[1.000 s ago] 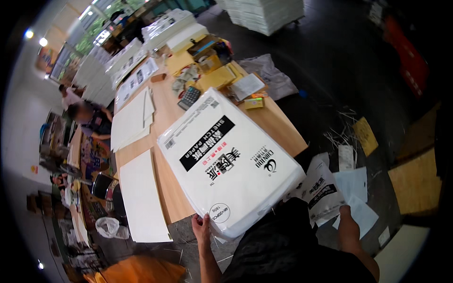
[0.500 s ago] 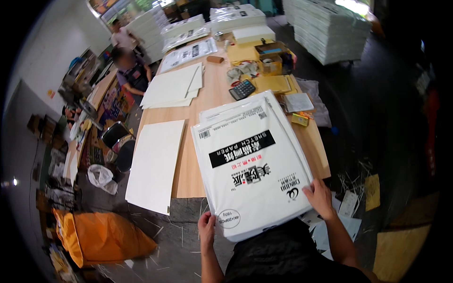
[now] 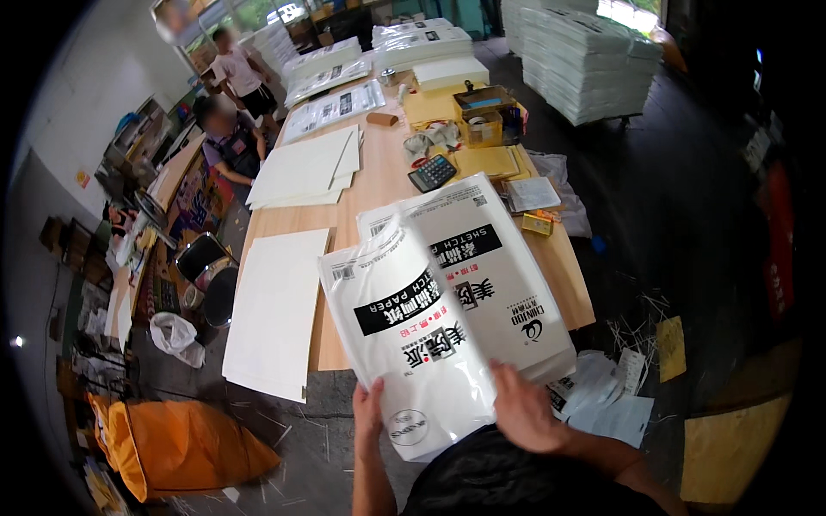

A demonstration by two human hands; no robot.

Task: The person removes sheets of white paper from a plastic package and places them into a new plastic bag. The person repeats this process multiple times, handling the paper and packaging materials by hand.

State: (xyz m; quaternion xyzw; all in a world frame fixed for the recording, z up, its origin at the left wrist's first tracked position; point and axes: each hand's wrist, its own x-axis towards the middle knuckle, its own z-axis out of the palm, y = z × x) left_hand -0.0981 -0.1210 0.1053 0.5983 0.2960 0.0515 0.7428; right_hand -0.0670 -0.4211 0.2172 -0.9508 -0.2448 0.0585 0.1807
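My left hand point(image 3: 368, 408) grips the near left edge of a white printed plastic bag point(image 3: 387, 353), its thumb on top. My right hand point(image 3: 527, 408) is closed on the bag's right edge, fingers curled and partly hidden. The bag bows upward along its right side, lifted off a stack of matching bags point(image 3: 529, 301) beneath it. That stack lies on the wooden table's near edge, on the right. To the left of the bag lies a pile of blank white paper sheets point(image 3: 271, 310), jutting over the table edge.
Farther up the wooden table point(image 3: 374, 168) lie more white sheets point(image 3: 301, 168), a calculator point(image 3: 432, 174), a small yellow box point(image 3: 538, 224) and a brown block point(image 3: 381, 119). Wrapped stacks point(image 3: 422, 43) stand at the far end. Two people are at the left; an orange sack point(image 3: 189, 447) lies on the floor.
The top bag has been bent up and shifted left off the stack, uncovering the bag below. My right hand has moved left and inward with its edge.
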